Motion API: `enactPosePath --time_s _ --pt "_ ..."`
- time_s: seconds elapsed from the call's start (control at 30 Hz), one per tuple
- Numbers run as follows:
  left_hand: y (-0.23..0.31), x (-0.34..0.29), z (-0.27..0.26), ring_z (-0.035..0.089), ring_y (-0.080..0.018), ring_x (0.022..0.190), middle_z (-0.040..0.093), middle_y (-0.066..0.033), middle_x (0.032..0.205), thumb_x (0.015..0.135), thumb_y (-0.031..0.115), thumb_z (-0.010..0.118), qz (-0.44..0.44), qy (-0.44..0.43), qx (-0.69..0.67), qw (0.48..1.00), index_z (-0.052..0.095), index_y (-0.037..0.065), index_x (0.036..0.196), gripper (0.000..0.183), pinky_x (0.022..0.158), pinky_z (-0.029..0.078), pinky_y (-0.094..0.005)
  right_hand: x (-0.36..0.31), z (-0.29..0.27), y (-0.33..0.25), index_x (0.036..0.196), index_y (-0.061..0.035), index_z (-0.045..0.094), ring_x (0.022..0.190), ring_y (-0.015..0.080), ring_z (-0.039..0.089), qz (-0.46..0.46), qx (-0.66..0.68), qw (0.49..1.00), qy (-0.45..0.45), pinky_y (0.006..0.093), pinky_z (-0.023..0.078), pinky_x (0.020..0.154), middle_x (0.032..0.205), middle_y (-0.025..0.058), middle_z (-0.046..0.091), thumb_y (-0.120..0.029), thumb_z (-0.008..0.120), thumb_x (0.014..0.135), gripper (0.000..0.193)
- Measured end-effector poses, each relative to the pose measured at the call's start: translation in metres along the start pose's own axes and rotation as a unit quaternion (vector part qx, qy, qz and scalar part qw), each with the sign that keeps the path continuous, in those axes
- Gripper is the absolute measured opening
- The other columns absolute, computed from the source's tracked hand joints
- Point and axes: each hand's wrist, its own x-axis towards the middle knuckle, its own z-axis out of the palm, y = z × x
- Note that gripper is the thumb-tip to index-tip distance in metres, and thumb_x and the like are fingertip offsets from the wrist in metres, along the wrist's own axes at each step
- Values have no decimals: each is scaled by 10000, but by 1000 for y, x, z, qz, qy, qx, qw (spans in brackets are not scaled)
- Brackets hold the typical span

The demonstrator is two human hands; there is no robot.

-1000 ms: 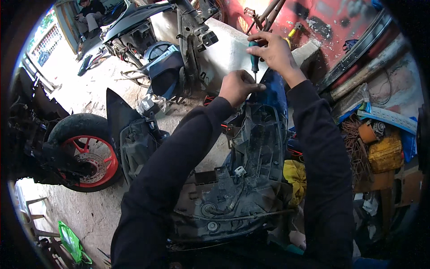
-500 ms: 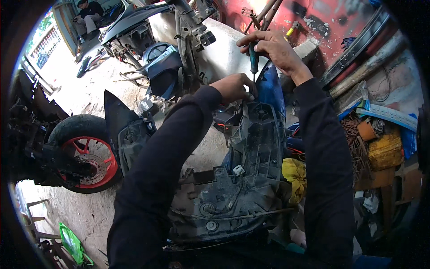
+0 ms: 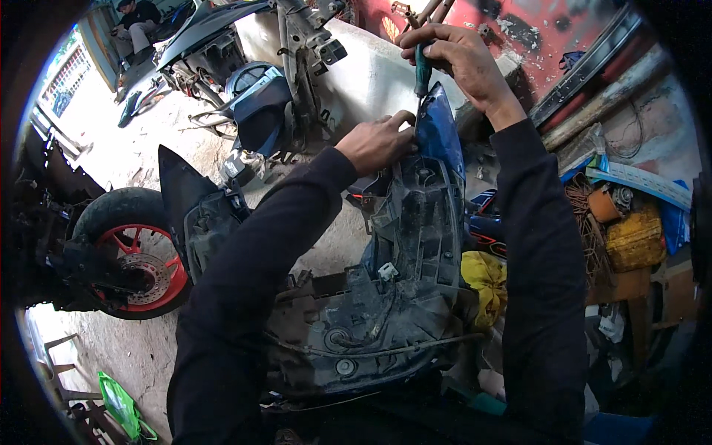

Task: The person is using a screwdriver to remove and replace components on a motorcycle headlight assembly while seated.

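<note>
My right hand (image 3: 467,68) is raised and closed around the green handle of a screwdriver (image 3: 423,73), which points downward. The shaft runs down beside the fingertips of my left hand (image 3: 377,144). Those fingers are bent in a pinch, and what lies between them is hidden. Just beneath is the upper end of a dusty black motorcycle body panel assembly (image 3: 424,215), inner side up, with ribs and a white connector (image 3: 387,272). A glossy blue panel (image 3: 439,130) rises at its far end. The screwdriver's tip is too small to make out.
A motorcycle wheel with a red rim (image 3: 148,271) stands at left, near a dark pointed panel (image 3: 182,185). Stripped motorcycle parts (image 3: 259,111) are farther back. A yellow cloth (image 3: 483,285) and piled scrap (image 3: 634,237) lie at right. A person (image 3: 137,26) sits far left.
The view has shifted slightly. My left hand sits a little higher against the panel, its fingertips closer to the screwdriver's shaft. My right hand keeps its hold on the handle.
</note>
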Motion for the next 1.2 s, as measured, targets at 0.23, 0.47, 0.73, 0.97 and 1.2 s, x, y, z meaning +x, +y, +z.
enactPosePath --time_s 0.23,0.47,0.73,0.97,1.2 --pt "-2 4 -10 632 -368 881 538 -185 1179 877 116 590 -11 124 -52 991 567 22 1063 210 769 529 -427 -5 -5 4 1085 22 656 990 201 643 10 14 1000 3 317 484 962 1056 112 664 -53 434 860 324" --pt "-21 -24 -40 650 -356 799 654 -190 849 891 177 599 -66 -37 -32 997 639 -23 946 211 714 510 -415 -9 13 9 1082 38 637 1001 156 614 41 -7 998 -53 293 469 937 1037 94 646 -40 454 835 317" --pt "-13 -75 -32 651 -291 684 663 -164 746 865 247 627 -197 -293 -54 934 672 -30 889 281 658 508 -398 -28 66 27 1003 14 672 871 165 631 58 -53 991 -105 289 483 803 906 105 673 -79 524 825 249" --pt "-11 -99 -13 652 -322 830 671 -160 857 804 285 660 -202 -326 -32 923 677 30 887 269 734 501 -440 -40 79 32 1052 42 639 907 136 600 126 -58 977 -161 271 456 850 934 78 658 -91 527 863 257" --pt "-5 -96 -15 642 -329 900 669 -167 945 792 266 676 -180 -284 -88 938 659 15 977 312 780 503 -432 -42 83 33 1022 24 655 807 142 602 151 13 980 -129 283 487 757 857 87 651 -98 534 820 265"
